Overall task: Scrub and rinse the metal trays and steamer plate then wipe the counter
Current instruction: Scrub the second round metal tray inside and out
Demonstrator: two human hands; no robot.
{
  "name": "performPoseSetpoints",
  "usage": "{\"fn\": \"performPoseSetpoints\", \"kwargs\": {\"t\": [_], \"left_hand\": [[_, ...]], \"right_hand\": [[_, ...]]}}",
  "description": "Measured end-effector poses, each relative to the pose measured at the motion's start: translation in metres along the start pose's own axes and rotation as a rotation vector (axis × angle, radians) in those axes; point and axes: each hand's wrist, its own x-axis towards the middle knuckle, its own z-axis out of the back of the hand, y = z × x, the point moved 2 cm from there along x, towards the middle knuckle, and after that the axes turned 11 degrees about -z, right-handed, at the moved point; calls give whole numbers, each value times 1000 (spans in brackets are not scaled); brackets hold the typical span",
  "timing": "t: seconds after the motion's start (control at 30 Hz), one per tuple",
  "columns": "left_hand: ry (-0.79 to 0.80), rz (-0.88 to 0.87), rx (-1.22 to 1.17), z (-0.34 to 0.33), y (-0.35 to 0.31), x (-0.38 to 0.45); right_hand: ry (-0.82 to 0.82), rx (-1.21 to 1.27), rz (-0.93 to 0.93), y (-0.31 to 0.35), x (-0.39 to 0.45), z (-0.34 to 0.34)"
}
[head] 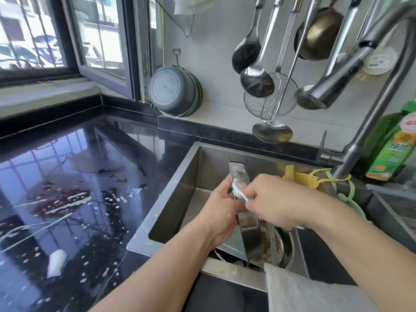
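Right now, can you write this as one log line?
step: scrubbing | left hand: holds metal tray upright over sink | right hand: rubs white pad on tray

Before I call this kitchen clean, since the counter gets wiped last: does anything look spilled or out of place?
Yes. The black counter left of the sink is spattered with white streaks and droplets, and a white lump lies near its front edge. It looks unwiped.

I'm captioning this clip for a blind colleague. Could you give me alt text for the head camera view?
Over a steel sink, a person's left hand holds a metal tray on edge while the right hand rubs it with a white soapy scrubber. The black counter at left is spattered with white suds; ladles hang on the wall behind.
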Motion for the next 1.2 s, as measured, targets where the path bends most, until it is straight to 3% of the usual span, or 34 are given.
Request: {"fn": "performPoseSetpoints", "kwargs": {"t": [0.13,0.33,0.5,0.77,0.9,1.07,1.2], "left_hand": [[11,13,56,3,3,1],[-37,-11,36,8,0,3],[-31,40,100,10,4,5],[-70,45,131,14,3,7],[-129,31,73,22,2,9],[-131,50,72,21,1,8],[-76,123,46,22,0,4]], "right_hand": [[-187,22,-20,9,37,15],[-124,66,122,-21,10,-18],[-431,-1,30,-50,42,-6],[-349,133,-34,-76,64,9],[-242,230,143,-65,38,-26],[-441,195,107,-64,42,-46],[-415,154,213,-51,20,-64]]}}
